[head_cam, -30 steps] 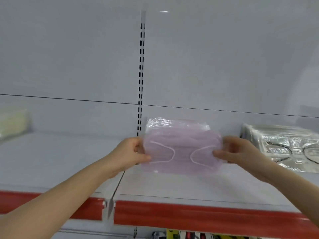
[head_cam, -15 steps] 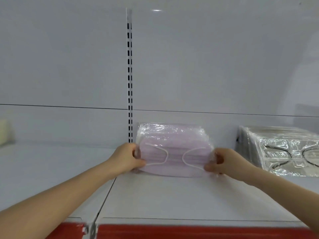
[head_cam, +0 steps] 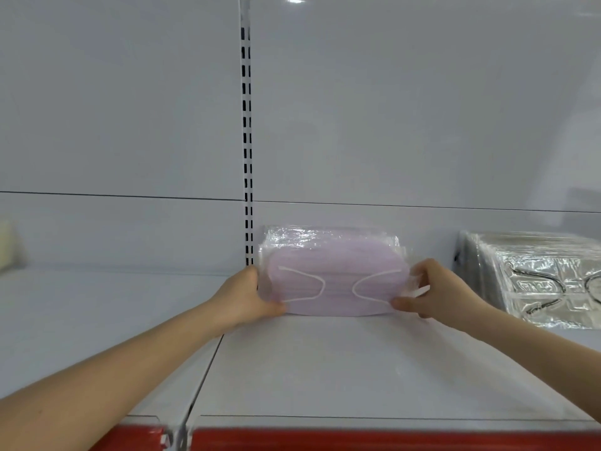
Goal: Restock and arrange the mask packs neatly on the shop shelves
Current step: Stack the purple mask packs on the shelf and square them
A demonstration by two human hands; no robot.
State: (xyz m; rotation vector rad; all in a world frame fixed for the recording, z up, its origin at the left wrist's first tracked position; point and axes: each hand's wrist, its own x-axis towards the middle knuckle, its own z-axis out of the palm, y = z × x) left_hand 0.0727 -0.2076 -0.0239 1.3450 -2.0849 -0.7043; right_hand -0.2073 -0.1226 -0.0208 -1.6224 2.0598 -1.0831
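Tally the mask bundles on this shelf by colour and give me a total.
Lilac bundle: 1
Silvery bundle, black ear loops: 1
Pale yellow bundle, blurred at the left edge, probably masks: 1
Total: 3
Packs inside each bundle cannot be counted.

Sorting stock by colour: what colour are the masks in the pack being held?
Pale lilac-pink mask pack, white ear loops; head view.

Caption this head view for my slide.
Left hand and right hand hold a pink mask pack on the white shelf, beside silvery packs.
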